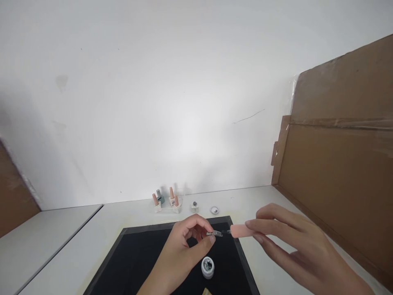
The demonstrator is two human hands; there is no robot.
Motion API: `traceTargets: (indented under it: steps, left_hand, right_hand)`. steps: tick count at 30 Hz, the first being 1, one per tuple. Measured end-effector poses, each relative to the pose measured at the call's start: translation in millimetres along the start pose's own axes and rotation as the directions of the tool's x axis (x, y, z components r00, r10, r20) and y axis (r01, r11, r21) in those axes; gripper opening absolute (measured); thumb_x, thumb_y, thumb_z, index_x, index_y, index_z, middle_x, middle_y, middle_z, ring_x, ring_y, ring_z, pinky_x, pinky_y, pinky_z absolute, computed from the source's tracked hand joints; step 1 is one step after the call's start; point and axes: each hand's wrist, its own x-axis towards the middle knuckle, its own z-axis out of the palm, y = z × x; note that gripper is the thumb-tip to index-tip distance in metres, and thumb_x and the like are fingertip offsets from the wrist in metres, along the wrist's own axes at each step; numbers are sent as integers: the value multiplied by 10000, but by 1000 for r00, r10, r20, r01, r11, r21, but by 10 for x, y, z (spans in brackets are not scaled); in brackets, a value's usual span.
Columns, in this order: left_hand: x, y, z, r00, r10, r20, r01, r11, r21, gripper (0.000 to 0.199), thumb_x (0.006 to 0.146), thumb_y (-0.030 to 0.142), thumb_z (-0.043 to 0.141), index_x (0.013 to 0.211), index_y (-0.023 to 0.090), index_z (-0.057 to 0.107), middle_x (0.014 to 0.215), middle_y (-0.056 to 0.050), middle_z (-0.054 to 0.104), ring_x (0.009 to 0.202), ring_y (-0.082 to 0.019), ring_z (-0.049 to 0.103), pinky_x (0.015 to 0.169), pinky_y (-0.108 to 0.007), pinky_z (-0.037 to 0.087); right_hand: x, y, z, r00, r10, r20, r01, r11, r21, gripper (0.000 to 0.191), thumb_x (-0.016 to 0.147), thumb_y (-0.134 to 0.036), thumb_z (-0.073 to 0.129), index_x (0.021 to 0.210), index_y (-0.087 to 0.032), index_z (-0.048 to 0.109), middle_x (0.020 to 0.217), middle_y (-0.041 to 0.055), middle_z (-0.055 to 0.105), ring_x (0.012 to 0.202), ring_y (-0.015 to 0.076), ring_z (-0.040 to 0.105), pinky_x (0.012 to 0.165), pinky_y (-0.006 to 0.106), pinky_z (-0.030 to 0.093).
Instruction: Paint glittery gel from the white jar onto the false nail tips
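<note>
Between thumb and fingertips, my left hand [184, 250] pinches a small silvery holder with a clear false nail tip [217, 233] pointing right. My right hand [291, 241] grips the peach cap of a nail polish brush [241, 231]. Its thin dark bristle end points left, close to the nail tip; whether they touch I cannot tell. Below them, a small white jar [208, 268] stands uncapped on the black mat [144, 254], with silvery dark stuff inside.
Behind the mat, several nail polish bottles [157, 204] stand by the white wall. A small clear bottle [195, 206] and a round white lid [214, 210] are to their right. A cardboard panel [337, 155] borders the right side. Part of a yellowish object [206, 291] shows at the bottom edge.
</note>
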Motion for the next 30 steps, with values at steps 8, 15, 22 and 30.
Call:
traceTargets:
  steps: [8,15,22,30]
  left_hand:
    - [27,-52,9,999,-16,33,17,1000,-26,112,794,301,590,771,192,586,699,12,528,698,-143,500,643,-248,379]
    - [33,-35,16,998,-23,63,25,999,-25,105,779,294,595,769,190,589,701,15,527,701,-142,501,642,-248,384]
    - [62,-33,-92,999,-41,35,40,999,15,160,821,355,572,804,199,604,725,6,549,717,-146,510,647,-251,376]
    - [45,-34,-173,999,-35,36,36,999,-12,168,817,366,591,817,204,633,832,-28,661,785,-166,562,729,-269,413]
  right_hand:
    - [15,-14,-75,999,-8,-37,5,997,-73,210,867,-80,480,1005,-195,588,781,30,590,613,113,603,542,203,499]
    - [96,-19,32,1000,-16,-3,16,1000,-19,198,871,-90,486,987,-190,612,757,28,586,596,113,585,525,206,488]
    - [86,117,46,995,34,98,-37,999,23,230,899,-97,456,1034,-205,608,775,29,586,637,124,589,555,225,480]
    - [50,154,10,998,52,31,-52,998,20,205,882,-101,488,1017,-215,592,810,34,604,660,133,621,564,222,495]
